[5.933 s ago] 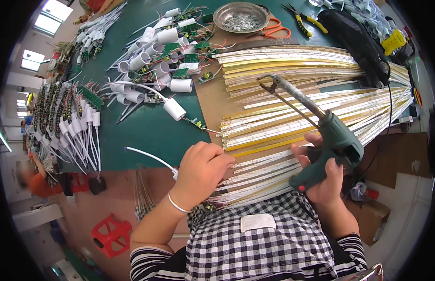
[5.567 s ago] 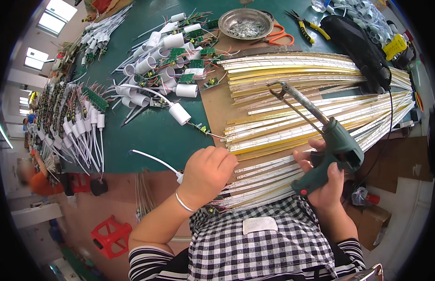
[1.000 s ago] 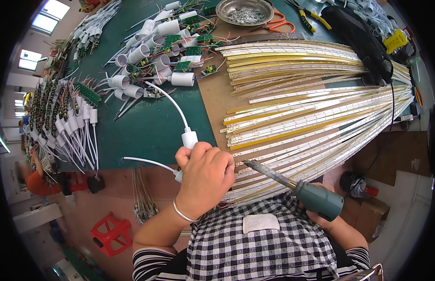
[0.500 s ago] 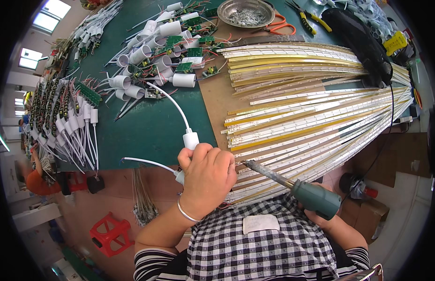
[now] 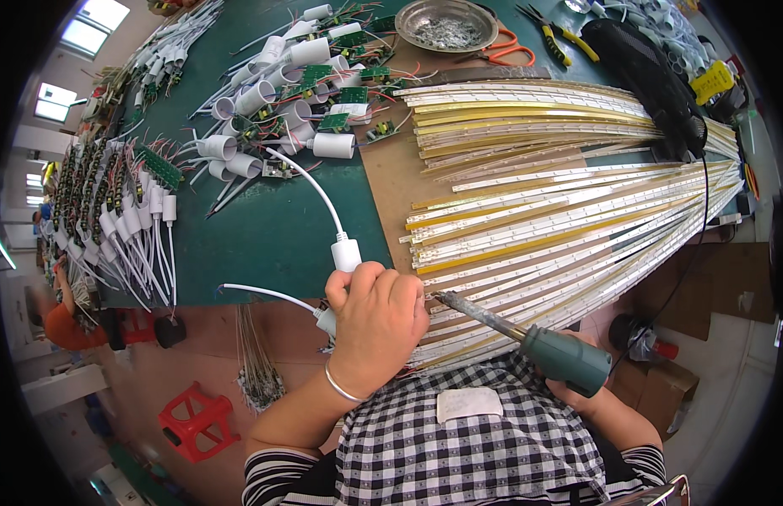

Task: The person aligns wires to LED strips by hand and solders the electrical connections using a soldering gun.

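My left hand (image 5: 379, 325) is closed, its fingertips at the near left ends of the LED strips (image 5: 493, 223). A white end cap with a cable (image 5: 346, 253) runs in under its fingers, and the part within the grip is hidden. Beside the thumb side, a second white corded cap (image 5: 326, 321) shows partly behind the hand. My right hand (image 5: 569, 392) is wrapped round the dark green handle of a soldering iron (image 5: 569, 358), which covers most of its fingers. The iron's grey, crusted tip points left and lies close to my left fingertips, over the strip ends.
White caps with circuit boards (image 5: 282, 93) are heaped on the green table (image 5: 265, 253). A metal bowl of scraps (image 5: 446, 25), orange scissors (image 5: 510, 51) and pliers (image 5: 556, 38) lie beyond the strips. A black cord (image 5: 705, 202) hangs at right; a red stool (image 5: 197, 422) stands below left.
Almost nothing differs. The scene sits very slightly shifted in the picture; both hands keep their grips, and the iron's tip stays by my left fingertips.
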`<control>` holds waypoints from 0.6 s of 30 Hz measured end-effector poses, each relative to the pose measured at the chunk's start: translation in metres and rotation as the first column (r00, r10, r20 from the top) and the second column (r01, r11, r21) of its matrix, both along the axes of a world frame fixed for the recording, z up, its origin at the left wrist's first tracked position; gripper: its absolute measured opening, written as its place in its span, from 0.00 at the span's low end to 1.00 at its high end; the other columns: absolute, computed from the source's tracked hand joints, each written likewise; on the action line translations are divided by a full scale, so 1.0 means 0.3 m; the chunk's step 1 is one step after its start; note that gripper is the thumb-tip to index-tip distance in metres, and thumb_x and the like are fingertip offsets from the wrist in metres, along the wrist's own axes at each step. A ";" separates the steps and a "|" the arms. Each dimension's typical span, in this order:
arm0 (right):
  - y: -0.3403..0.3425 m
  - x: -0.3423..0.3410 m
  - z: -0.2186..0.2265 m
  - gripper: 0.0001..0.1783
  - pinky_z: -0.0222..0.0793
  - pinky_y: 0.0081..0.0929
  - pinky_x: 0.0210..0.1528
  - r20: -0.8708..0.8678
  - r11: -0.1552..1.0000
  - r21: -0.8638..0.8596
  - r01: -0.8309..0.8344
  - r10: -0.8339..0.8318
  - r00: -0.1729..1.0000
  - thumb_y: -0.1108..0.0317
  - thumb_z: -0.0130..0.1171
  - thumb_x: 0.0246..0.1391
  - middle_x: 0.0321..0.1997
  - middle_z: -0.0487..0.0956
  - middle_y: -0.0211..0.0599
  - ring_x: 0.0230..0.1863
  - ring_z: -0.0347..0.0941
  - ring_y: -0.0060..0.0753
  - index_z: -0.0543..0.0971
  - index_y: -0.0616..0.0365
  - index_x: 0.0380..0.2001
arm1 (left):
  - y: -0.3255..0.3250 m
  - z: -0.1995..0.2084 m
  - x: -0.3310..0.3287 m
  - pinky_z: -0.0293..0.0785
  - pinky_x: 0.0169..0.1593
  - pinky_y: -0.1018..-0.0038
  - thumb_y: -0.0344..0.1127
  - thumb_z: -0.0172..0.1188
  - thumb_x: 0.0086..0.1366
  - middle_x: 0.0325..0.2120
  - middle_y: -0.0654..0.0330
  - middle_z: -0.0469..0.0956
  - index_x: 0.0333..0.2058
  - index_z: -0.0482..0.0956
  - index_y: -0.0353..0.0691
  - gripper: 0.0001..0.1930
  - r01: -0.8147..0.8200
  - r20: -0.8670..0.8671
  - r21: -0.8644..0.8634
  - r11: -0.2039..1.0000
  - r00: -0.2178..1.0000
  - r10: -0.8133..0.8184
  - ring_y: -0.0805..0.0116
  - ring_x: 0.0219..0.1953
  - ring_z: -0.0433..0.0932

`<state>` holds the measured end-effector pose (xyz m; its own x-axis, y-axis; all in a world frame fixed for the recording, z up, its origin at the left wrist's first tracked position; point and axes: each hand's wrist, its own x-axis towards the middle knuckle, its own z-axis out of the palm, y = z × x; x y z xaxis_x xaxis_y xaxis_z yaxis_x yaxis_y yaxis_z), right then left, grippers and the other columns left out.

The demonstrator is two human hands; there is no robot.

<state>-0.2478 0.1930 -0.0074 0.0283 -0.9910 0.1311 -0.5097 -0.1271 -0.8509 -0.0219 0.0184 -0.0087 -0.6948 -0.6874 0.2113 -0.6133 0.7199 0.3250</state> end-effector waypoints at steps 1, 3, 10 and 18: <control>0.005 -0.004 -0.004 0.17 0.70 0.34 0.38 0.026 0.999 0.041 -0.010 0.009 1.000 0.67 0.58 0.43 0.36 0.78 0.43 0.34 0.74 0.46 0.77 0.63 0.38 | -0.001 0.000 0.000 0.51 0.47 0.61 0.30 0.61 0.48 0.24 0.66 0.71 0.27 0.71 0.47 0.08 0.000 -0.001 0.000 1.000 1.000 0.000 0.64 0.38 0.68; 0.006 -0.005 -0.005 0.17 0.70 0.34 0.39 0.053 0.996 0.082 -0.022 0.018 0.998 0.67 0.58 0.44 0.36 0.77 0.43 0.35 0.74 0.46 0.77 0.63 0.38 | -0.002 0.002 0.001 0.51 0.47 0.61 0.29 0.61 0.48 0.24 0.66 0.71 0.27 0.71 0.46 0.09 0.003 -0.028 0.025 1.000 1.000 -0.003 0.63 0.38 0.68; 0.014 -0.001 -0.007 0.17 0.70 0.33 0.38 0.022 0.995 0.099 -0.002 -0.001 1.000 0.66 0.59 0.44 0.36 0.78 0.43 0.34 0.74 0.46 0.77 0.63 0.38 | -0.001 0.001 0.001 0.51 0.47 0.61 0.29 0.60 0.48 0.24 0.65 0.71 0.27 0.71 0.46 0.08 0.001 -0.034 0.038 0.999 0.999 0.000 0.63 0.38 0.68; 0.008 0.000 -0.006 0.14 0.70 0.34 0.36 -0.032 0.998 0.062 -0.005 0.007 0.999 0.66 0.58 0.45 0.34 0.78 0.42 0.33 0.74 0.45 0.78 0.61 0.36 | 0.005 -0.009 -0.002 0.51 0.47 0.61 0.28 0.60 0.48 0.24 0.64 0.71 0.27 0.70 0.45 0.09 -0.006 -0.021 0.024 1.000 1.000 0.006 0.62 0.38 0.68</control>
